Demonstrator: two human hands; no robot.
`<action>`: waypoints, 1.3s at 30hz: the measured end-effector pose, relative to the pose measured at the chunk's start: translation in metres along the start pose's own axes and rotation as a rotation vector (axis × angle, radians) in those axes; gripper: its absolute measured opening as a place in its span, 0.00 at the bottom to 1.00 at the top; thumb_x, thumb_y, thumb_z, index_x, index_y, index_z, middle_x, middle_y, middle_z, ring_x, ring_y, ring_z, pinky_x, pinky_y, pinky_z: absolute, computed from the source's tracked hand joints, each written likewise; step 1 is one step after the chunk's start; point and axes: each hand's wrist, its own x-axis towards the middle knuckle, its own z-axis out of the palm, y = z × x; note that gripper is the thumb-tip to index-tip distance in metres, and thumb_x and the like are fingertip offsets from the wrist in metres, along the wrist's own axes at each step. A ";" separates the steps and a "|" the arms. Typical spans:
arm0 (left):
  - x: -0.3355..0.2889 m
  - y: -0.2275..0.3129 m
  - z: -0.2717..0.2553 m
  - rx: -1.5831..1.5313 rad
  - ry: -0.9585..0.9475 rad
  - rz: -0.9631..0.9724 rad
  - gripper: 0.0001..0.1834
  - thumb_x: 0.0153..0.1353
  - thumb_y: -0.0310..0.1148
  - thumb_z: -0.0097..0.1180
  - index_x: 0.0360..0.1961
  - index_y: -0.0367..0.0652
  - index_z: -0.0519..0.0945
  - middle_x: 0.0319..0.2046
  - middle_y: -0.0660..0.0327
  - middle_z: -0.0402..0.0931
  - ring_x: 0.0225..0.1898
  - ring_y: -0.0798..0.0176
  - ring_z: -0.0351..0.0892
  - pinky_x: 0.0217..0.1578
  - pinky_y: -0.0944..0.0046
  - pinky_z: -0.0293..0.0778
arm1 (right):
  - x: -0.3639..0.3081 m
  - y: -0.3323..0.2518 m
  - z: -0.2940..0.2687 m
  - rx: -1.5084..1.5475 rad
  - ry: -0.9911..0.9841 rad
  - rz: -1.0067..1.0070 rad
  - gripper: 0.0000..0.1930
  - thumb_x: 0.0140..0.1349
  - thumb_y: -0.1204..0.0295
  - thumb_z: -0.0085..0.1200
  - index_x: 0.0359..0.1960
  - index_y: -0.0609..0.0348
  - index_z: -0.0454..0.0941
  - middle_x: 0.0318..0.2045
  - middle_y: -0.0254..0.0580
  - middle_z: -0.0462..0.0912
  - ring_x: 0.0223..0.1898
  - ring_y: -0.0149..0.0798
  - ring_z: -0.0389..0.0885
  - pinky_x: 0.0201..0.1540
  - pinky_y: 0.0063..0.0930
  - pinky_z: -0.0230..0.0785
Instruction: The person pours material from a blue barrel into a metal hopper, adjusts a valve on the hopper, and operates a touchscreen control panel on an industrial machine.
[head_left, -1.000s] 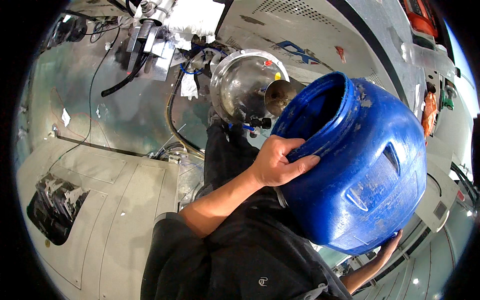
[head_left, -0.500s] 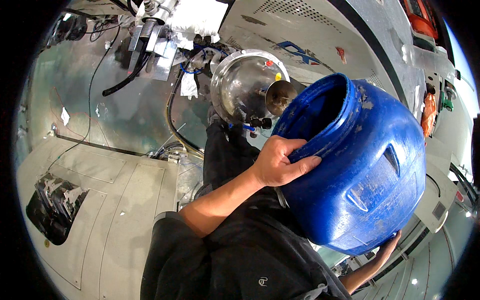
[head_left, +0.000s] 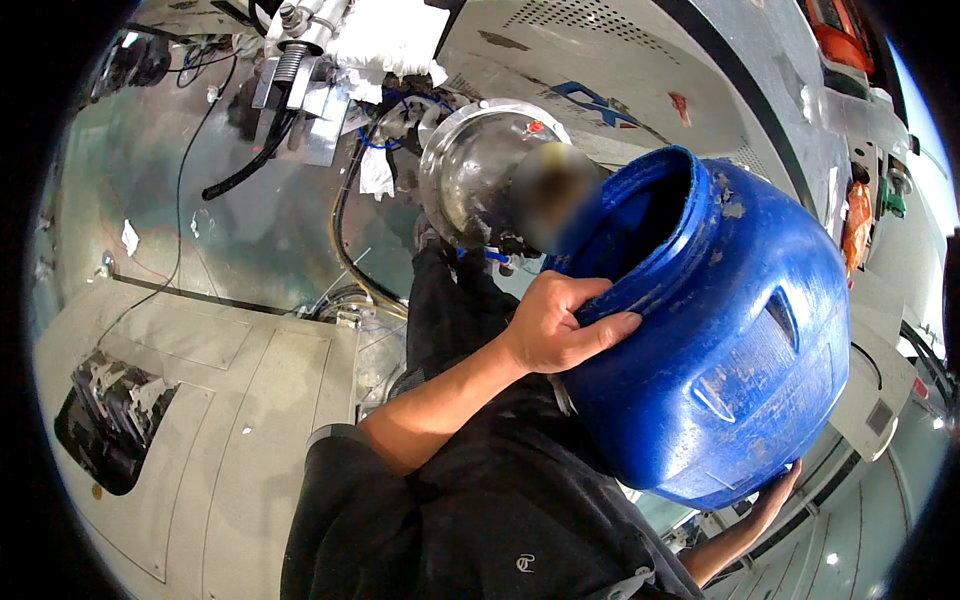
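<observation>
A big scuffed blue plastic drum (head_left: 730,370) is tilted in front of me, its open mouth turned to the far left. My left hand (head_left: 562,325) is closed on the rim, thumb on the outside and fingers out of sight around the edge. Low on the right, my right hand (head_left: 778,488) supports the drum's base; most of its fingers are hidden behind it. Just past the mouth stands a round steel vessel (head_left: 455,185) with a shiny domed top. A metal funnel (head_left: 553,200) on that top is blurred, and whatever is inside the drum is too dark to make out.
Beyond the vessel rises a pale machine panel (head_left: 640,85) with vent holes. A beige cabinet (head_left: 265,430) with a dark opening stands on my left. Hoses and cables (head_left: 345,215) run across the greenish floor (head_left: 270,220) by my feet. Orange equipment (head_left: 840,40) sits far right.
</observation>
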 end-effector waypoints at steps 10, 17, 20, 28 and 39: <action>-0.002 -0.002 0.001 -0.026 0.004 -0.026 0.17 0.62 0.43 0.64 0.32 0.36 0.86 0.23 0.56 0.84 0.23 0.65 0.82 0.26 0.68 0.75 | -0.027 -0.020 0.021 -0.005 0.063 -0.016 0.39 0.70 0.41 0.40 0.68 0.64 0.63 0.64 0.52 0.71 0.62 0.48 0.72 0.65 0.43 0.61; -0.001 0.000 0.001 -0.033 0.020 -0.012 0.17 0.61 0.43 0.65 0.32 0.36 0.85 0.22 0.56 0.84 0.22 0.67 0.82 0.26 0.68 0.74 | -0.009 -0.008 0.008 -0.012 0.032 -0.043 0.43 0.67 0.36 0.39 0.70 0.61 0.62 0.65 0.48 0.71 0.59 0.45 0.73 0.57 0.38 0.65; -0.001 0.004 0.002 -0.013 0.026 -0.026 0.18 0.61 0.43 0.65 0.30 0.36 0.85 0.21 0.56 0.83 0.21 0.67 0.79 0.25 0.67 0.73 | -0.011 -0.008 0.011 -0.040 0.059 -0.081 0.43 0.68 0.36 0.38 0.69 0.62 0.63 0.63 0.49 0.73 0.57 0.45 0.74 0.56 0.38 0.66; -0.002 0.003 0.003 0.092 0.023 0.034 0.15 0.64 0.38 0.61 0.32 0.33 0.84 0.22 0.59 0.81 0.23 0.70 0.76 0.26 0.66 0.72 | -0.023 -0.025 0.027 -0.012 0.001 -0.071 0.38 0.71 0.42 0.38 0.69 0.64 0.63 0.65 0.49 0.71 0.62 0.47 0.72 0.65 0.42 0.60; -0.006 0.001 0.005 0.028 0.046 0.029 0.16 0.64 0.39 0.62 0.38 0.32 0.85 0.26 0.57 0.83 0.27 0.70 0.79 0.31 0.67 0.75 | 0.011 -0.032 0.006 -0.013 -0.010 -0.068 0.41 0.69 0.40 0.39 0.71 0.64 0.60 0.68 0.48 0.67 0.66 0.48 0.67 0.68 0.43 0.56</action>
